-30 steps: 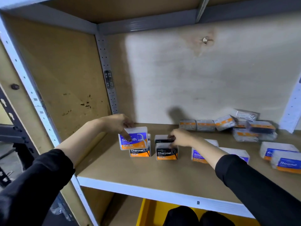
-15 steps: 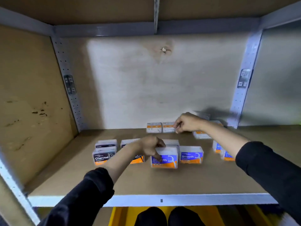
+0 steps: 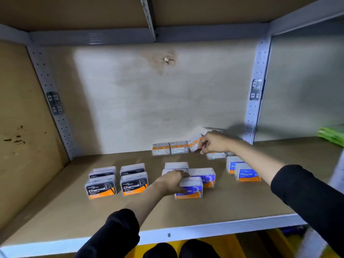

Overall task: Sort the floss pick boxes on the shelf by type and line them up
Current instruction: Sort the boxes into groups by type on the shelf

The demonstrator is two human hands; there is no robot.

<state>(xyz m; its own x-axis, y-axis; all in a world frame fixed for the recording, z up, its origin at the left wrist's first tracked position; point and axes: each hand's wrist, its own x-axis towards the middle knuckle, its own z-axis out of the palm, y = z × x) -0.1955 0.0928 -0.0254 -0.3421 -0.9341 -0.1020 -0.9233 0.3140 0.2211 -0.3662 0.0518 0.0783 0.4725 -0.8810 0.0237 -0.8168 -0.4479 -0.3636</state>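
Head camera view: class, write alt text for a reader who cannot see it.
A person's left hand grips a blue Smooth box while the right hand holds a tilted orange-topped box by the back wall. Charcoal boxes stand left, Round boxes right.

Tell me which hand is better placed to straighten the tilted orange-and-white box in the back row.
Right. The right hand holds the tilted box at the back, next to the two upright boxes, while the left hand grips a Smooth box near the front, farther away.

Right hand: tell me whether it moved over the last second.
Yes: the right hand went from the Charcoal boxes back-right to grip the tilted back-row box.
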